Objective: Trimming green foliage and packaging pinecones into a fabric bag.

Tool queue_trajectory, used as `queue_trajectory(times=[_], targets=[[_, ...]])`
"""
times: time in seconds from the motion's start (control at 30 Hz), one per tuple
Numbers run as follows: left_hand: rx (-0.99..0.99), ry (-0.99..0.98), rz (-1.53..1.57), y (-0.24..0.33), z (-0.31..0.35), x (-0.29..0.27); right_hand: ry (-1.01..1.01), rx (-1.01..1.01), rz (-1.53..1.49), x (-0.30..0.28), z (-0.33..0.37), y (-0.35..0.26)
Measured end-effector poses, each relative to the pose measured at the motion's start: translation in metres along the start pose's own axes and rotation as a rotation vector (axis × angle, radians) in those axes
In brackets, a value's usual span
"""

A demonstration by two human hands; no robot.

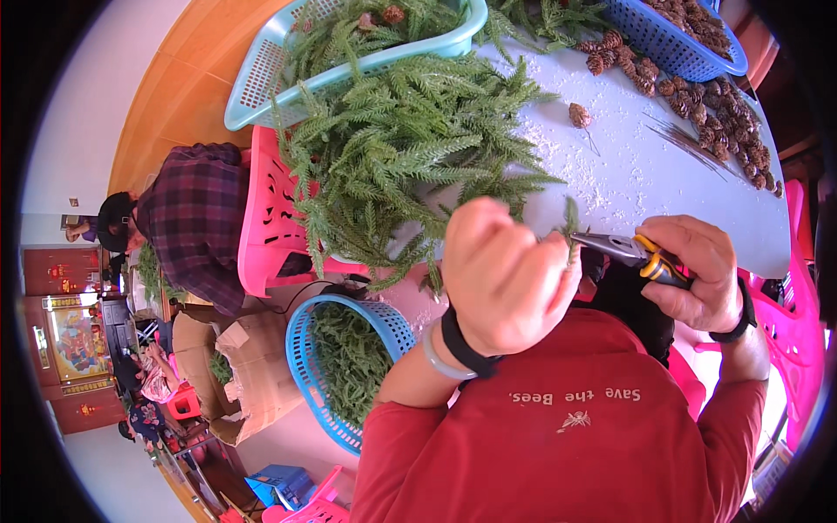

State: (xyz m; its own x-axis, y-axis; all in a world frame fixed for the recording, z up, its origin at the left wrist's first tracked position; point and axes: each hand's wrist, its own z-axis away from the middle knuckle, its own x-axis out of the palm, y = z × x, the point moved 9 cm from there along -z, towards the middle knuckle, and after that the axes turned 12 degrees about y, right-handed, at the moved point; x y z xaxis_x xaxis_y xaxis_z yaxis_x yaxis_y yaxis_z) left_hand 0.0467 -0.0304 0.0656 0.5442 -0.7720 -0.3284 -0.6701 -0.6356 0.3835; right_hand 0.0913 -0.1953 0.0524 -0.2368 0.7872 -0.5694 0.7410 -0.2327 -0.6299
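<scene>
One sprig (571,216), pliers (646,255) (slightly slanted), pointing left

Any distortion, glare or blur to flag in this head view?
Head view: black corners, with edges bending toward the rim; head view: the left hand is brightly lit, pale at the knuckles; head view: a blown-out white patch beside the right forearm; head view: the pliers are readable, the far background small and poor in detail.
</scene>
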Motion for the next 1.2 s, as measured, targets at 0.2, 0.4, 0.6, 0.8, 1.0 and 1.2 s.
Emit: queue_trajectory(times=[0.2, 0.4, 0.6, 0.8, 1.0, 1.2], targets=[[0.101, 0.138, -0.116, 0.009, -0.004, -0.007, -0.017, 0.116, -0.131, 0.005, 0.002, 0.003], [-0.562, -0.016, 0.878, -0.039, 0.014, 0.023, -0.053, 0.032, -0.073, 0.0, -0.001, -0.003], [-1.135, -0.178, 1.227, -0.034, 0.034, 0.047, -0.016, -0.073, 0.012, -0.004, -0.007, -0.015], [-0.458, -0.154, 0.6, -0.031, 0.011, 0.022, 0.04, -0.004, 0.027, 0.002, 0.001, -0.015], [0.167, 0.197, -0.364, 0.016, -0.002, -0.012, 0.057, 0.135, -0.062, 0.01, 0.007, -0.006], [0.274, 0.248, -0.233, 0.012, 0.008, -0.009, 0.053, 0.178, -0.112, 0.007, 0.005, -0.005]])
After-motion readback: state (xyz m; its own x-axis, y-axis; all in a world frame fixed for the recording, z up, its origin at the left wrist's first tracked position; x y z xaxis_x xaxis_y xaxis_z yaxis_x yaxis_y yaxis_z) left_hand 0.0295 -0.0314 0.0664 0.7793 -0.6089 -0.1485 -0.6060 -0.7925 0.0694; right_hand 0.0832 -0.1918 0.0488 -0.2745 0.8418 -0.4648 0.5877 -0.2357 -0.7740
